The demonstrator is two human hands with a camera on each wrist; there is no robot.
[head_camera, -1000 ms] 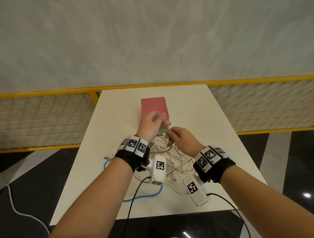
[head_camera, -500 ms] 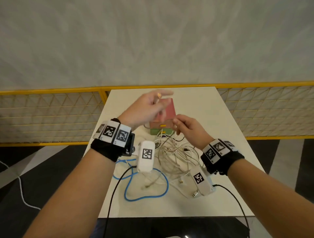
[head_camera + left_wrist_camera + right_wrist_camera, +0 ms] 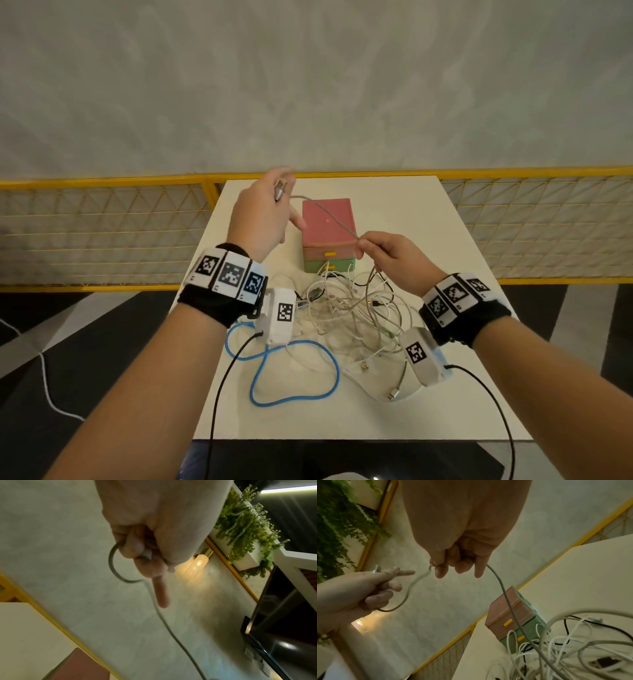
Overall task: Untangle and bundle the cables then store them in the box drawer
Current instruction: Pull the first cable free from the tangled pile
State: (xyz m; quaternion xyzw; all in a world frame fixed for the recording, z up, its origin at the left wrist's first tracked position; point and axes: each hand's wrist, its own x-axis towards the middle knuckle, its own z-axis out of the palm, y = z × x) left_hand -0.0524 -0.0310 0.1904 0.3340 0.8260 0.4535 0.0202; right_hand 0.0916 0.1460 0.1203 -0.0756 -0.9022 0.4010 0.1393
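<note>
Spanning both hands' grips, grey cable (image 3: 337, 220) sags.

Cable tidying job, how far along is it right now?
Barely begun. Nothing looks bundled or stored: both drawers of the box look closed. In hand: the left hand grips the plug end of a grey cable, which the right hand pinches farther along. Left: the tangled pile and blue cable.

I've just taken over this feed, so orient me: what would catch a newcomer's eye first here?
A thin grey cable stretched in the air between the left hand, gripping its plug end, and the right hand, pinching it further along. Below lies a tangle of white cables with a blue cable looped on the white table, before a pink-and-green drawer box.
</note>
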